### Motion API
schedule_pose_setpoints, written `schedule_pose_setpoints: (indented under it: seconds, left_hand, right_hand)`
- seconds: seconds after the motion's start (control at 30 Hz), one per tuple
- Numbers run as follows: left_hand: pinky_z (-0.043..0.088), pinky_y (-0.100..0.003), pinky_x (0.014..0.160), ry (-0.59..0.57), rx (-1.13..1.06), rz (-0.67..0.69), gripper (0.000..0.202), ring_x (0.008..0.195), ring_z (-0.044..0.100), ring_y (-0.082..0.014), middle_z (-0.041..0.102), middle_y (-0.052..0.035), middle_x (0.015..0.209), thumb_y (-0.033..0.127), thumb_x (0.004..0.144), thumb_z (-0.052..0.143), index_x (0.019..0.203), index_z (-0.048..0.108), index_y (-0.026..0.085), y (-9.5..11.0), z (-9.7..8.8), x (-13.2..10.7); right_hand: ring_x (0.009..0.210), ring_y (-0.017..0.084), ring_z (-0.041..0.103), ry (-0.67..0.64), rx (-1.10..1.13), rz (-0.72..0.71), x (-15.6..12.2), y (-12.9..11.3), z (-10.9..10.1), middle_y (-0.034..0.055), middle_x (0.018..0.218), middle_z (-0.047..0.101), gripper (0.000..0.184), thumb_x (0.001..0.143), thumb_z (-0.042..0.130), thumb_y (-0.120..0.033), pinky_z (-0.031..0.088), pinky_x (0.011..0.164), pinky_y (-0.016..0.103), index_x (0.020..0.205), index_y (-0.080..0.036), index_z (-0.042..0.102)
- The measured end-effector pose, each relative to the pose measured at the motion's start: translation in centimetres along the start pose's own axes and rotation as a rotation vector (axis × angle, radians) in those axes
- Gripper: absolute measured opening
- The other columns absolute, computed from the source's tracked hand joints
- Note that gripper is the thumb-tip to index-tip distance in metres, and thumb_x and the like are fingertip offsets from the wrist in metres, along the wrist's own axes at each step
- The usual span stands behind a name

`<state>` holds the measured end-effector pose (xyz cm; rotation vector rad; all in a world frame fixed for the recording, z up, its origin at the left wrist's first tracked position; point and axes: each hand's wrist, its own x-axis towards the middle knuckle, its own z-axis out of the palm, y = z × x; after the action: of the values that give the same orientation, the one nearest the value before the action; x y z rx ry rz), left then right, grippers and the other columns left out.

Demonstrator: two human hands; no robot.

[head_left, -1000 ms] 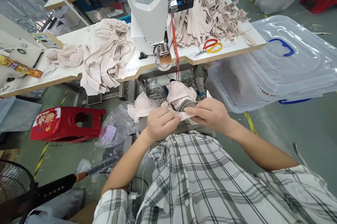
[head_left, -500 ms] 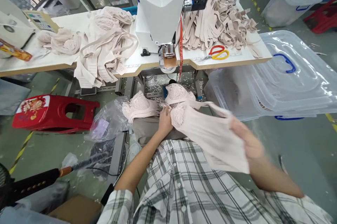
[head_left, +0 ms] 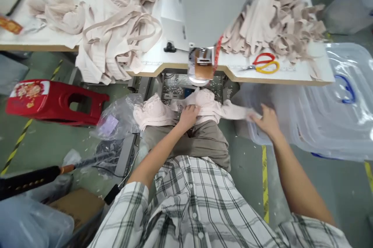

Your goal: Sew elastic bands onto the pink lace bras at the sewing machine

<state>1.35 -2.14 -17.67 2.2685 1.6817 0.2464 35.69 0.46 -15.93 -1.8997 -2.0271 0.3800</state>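
Note:
A pale pink bra [head_left: 206,102] with lacy cups lies over my lap, below the front edge of the sewing table. My left hand [head_left: 190,116] is closed on its inner edge, between the lap's two cup shapes. My right hand [head_left: 266,121] pinches the end of the side band, stretched out to the right; hand and band are a little blurred. Another lacy cup [head_left: 154,111] rests on my left thigh; whether it belongs to the same bra I cannot tell. The sewing machine [head_left: 217,7] stands straight ahead, its presser foot [head_left: 204,60] above the lap.
Piled pink bras [head_left: 116,34] hang over the table edge at left. Cut fabric strips [head_left: 276,18] lie at right, near scissors [head_left: 264,63] with red and yellow handles. Clear plastic bins [head_left: 329,119] stand to the right, a red stool [head_left: 58,102] on the left floor.
My right hand has moved forward, and the wide band that draped toward my chest is now drawn out sideways over the lap. My left hand has shifted slightly right. The view has tilted down.

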Motion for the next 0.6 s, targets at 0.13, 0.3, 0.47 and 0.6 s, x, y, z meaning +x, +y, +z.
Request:
schedule_pose_setpoints:
  seconds: [0.13,0.3,0.47,0.6]
  left_hand:
    - [0.04,-0.042,0.099,-0.073,-0.006,0.014,0.023,0.113,0.055,-0.0304,0.065,-0.017,0.113,0.017,0.093,0.051,0.109,0.066,0.012,-0.2,-0.1,1.2]
    - [0.041,-0.04,0.096,-0.066,-0.08,-0.012,0.021,0.108,0.057,-0.0272,0.065,-0.014,0.11,0.022,0.096,0.049,0.107,0.065,0.014,0.1,-0.7,-1.7]
    - [0.047,-0.031,0.079,0.031,-0.157,-0.273,0.015,0.089,0.061,-0.0201,0.067,-0.0079,0.097,0.03,0.092,0.06,0.096,0.065,0.017,-6.0,-3.6,-7.3]
    - [0.048,-0.038,0.082,0.198,-0.135,-0.652,0.03,0.089,0.061,-0.0218,0.068,-0.0118,0.095,0.03,0.103,0.039,0.097,0.065,0.016,-14.8,-7.3,-9.8]
  right_hand:
    - [0.136,0.04,0.047,-0.204,0.112,-0.192,2.3,-6.2,6.7,0.0268,0.144,0.051,0.086,0.078,0.055,-0.073,0.039,0.112,0.058,0.139,-0.012,0.051]
    - [0.139,0.039,0.043,-0.36,0.139,-0.402,2.9,-11.9,10.4,0.0252,0.148,0.046,0.087,0.079,0.06,-0.068,0.036,0.114,0.057,0.145,-0.013,0.045]
    - [0.127,0.041,0.051,-0.315,0.077,-0.445,1.2,-13.3,11.3,0.0258,0.132,0.055,0.074,0.084,0.057,-0.062,0.037,0.11,0.06,0.136,-0.011,0.053]
    - [0.123,0.041,0.052,-0.283,0.136,-0.35,1.5,-14.5,11.0,0.0251,0.127,0.056,0.072,0.081,0.06,-0.06,0.039,0.107,0.062,0.134,-0.012,0.052]
